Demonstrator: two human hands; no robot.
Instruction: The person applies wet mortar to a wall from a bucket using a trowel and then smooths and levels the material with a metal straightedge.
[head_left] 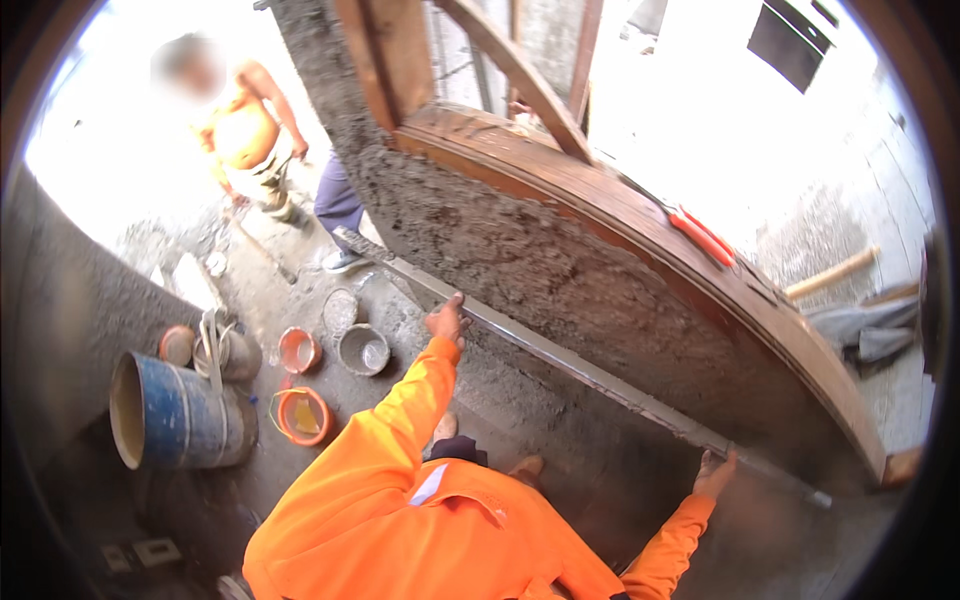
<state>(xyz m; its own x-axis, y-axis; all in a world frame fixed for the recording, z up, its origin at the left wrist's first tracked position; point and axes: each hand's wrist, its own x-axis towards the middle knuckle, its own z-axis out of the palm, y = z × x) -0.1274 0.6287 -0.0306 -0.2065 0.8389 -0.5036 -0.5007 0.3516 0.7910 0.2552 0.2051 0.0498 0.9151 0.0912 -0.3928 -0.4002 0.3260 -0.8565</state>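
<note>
A long grey metal straightedge [580, 376] crosses in front of me, sloping from upper left to lower right along the rough mortared wall [500, 240] below a wooden window frame. Its far left end is caked with mortar. My left hand [447, 321] grips it left of the middle, fingers wrapped round. Toward its right end, my right hand [714, 473] is closed on the bar from below. How firmly the bar presses against the wall I cannot tell. On the wooden sill [640, 220] lies a red-handled tool [700, 236].
A blue barrel [185, 415] lies on its side at left. Near it stand an orange bucket [303, 416], a smaller orange pail [299, 350] and a dark bucket [364, 350]. A shirtless person [245, 130] stands at upper left, beside another person's dark-trousered leg [338, 200].
</note>
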